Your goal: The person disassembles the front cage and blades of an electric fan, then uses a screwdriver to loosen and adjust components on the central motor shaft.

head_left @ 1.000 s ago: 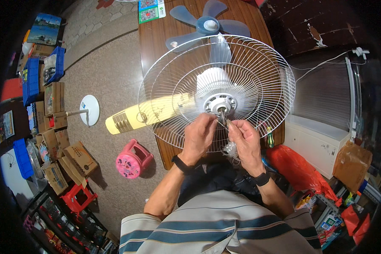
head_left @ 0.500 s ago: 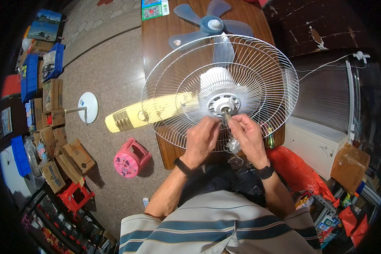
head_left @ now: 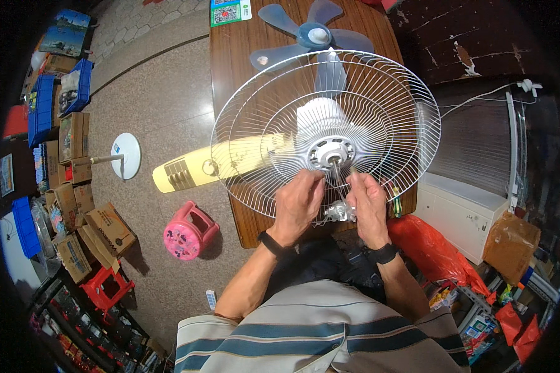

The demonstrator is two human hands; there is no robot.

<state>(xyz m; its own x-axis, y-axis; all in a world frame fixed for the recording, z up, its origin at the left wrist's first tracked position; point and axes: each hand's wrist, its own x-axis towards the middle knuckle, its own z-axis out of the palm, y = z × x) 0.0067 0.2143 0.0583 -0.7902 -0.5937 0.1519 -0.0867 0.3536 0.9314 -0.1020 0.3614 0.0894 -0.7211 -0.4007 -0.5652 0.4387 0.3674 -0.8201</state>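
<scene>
A white wire fan grille (head_left: 249, 102) with a round hub at its centre stands over the table, a metal shaft (head_left: 335, 161) showing in the hub. Just below and left of the hub is my left hand (head_left: 300, 200), fingers pinched together in front of the wires; what they hold, if anything, is hidden. My right hand (head_left: 368, 205) is to the right of the shaft and apart from it, thumb and forefinger closed on a small brownish piece too small to name. A crumpled clear plastic bag (head_left: 340, 211) lies between the hands. Behind the grille is the yellow fan body (head_left: 193, 171).
Blue fan blades (head_left: 314, 37) lie at the far end of the wooden table (head_left: 236, 56). On the floor to the left are a pink stool (head_left: 190, 233), a white round base with a pole (head_left: 127, 155) and cardboard boxes (head_left: 109, 230). A white cabinet (head_left: 454, 217) stands at right.
My right hand has drawn back to the right, away from the shaft, with the small piece in its fingers. The left hand stays almost where it was.
</scene>
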